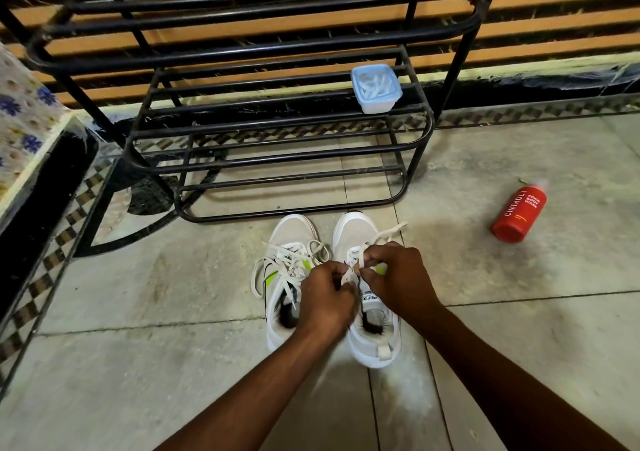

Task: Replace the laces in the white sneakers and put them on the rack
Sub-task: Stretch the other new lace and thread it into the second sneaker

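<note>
Two white sneakers stand side by side on the floor, toes toward the black metal rack. The left sneaker has its white laces loose and spilling over its sides. Over the right sneaker, my left hand and my right hand each pinch a strand of its white lace above the tongue. One lace end trails toward the toe on the right. Both hands hide most of the right sneaker's eyelets.
A clear plastic box with a blue lid, holding white pieces, sits on the rack's middle shelf at the right. A red foam body wash bottle lies on the tiled floor to the right. A floral-covered ledge stands at the left.
</note>
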